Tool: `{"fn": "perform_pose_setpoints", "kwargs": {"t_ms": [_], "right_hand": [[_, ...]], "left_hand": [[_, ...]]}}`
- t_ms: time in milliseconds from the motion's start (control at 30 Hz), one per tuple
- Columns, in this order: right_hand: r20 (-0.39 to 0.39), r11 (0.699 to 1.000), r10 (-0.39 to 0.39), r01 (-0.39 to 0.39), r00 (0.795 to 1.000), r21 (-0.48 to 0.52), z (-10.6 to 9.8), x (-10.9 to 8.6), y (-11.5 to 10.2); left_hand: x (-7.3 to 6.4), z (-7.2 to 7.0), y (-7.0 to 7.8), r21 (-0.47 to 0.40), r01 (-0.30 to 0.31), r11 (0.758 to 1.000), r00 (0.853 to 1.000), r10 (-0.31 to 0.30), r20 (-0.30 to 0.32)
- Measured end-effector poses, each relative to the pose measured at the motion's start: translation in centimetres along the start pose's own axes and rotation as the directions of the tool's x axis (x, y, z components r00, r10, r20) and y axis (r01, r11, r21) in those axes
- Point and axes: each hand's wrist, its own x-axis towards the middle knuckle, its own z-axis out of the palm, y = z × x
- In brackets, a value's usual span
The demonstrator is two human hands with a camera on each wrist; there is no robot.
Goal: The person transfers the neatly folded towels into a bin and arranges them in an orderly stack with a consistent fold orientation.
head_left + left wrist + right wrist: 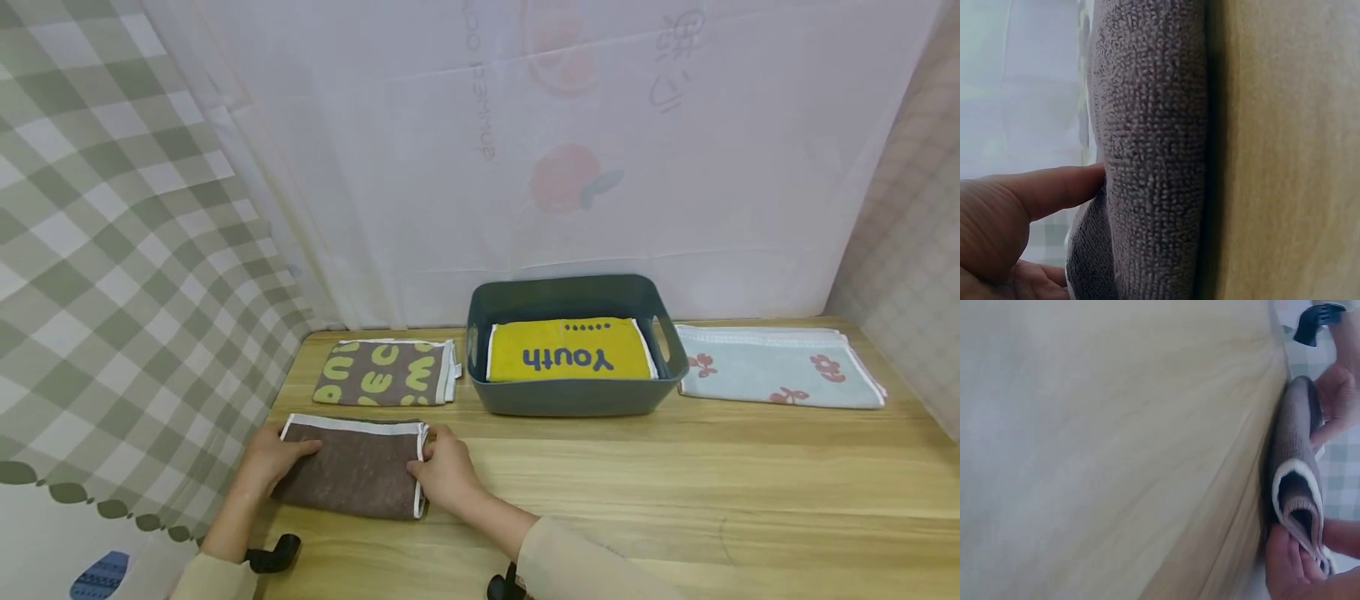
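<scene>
Past my sleeves (581, 560), the towel (348, 468) lies folded: left grip (272, 458) pinches its left end, right grip (447, 475) its right edge.

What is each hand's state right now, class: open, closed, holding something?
Left hand: holding the folded brown towel by its left end.
Right hand: holding the same towel by its right end.

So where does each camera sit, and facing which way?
Head: on the head, facing forward and down at the table and brown towel; left hand, right hand and forearms show.
Left wrist: on that wrist, looking closely at the towel's side; part of the left hand shows.
Right wrist: on that wrist, looking across the table at the towel's folded end; both hands show.
Head and right wrist share both hands.
</scene>
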Motion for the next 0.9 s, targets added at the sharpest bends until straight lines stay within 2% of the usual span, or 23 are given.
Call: {"fn": "perform_pose_setpoints", "kwargs": {"t_ms": [100,167,233,300,333,467,633,767,900], "right_hand": [[0.006,0.981,0.092,-0.091,0.996,0.173,0.0,0.0,-0.2],[0.054,0.933,0.153,-0.162,0.987,0.32,0.1,0.0,-0.2],[0.114,0.87,0.202,-0.231,0.973,0.435,0.2,0.0,-0.3],[0.153,0.833,0.228,-0.274,0.962,0.481,0.3,-0.1,-0.4],[0.157,0.832,0.236,-0.283,0.959,0.477,0.4,-0.1,-0.3],[0.131,0.872,0.232,-0.266,0.964,0.411,0.5,-0.1,-0.3],[0.133,0.874,0.215,-0.251,0.967,0.415,0.2,-0.2,-0.2],[0.132,0.902,0.192,-0.228,0.972,0.367,-0.5,-0.1,0.0],[0.154,0.916,0.154,-0.2,0.976,0.349,-1.8,-0.1,0.1]], "left_hand": [[0.0,0.0,-0.2,-0.086,-0.001,0.996,1.0,0.004,0.029],[-0.1,0.0,-0.4,-0.133,0.001,0.991,0.999,0.006,0.051],[-0.2,-0.2,-0.5,-0.153,0.008,0.988,0.998,0.003,0.068],[-0.3,-0.4,-0.7,-0.164,0.023,0.986,0.997,-0.01,0.081],[-0.3,-0.5,-0.8,-0.168,0.03,0.985,0.996,-0.016,0.085],[-0.5,-0.9,-0.9,-0.18,0.054,0.982,0.995,-0.036,0.097],[-0.8,-1.0,-0.8,-0.203,0.067,0.977,0.993,-0.046,0.109],[-1.0,-1.0,-0.6,-0.232,0.077,0.97,0.993,-0.054,0.104],[-1.2,-1.0,-0.3,-0.255,0.074,0.964,0.994,-0.051,0.093]]}}
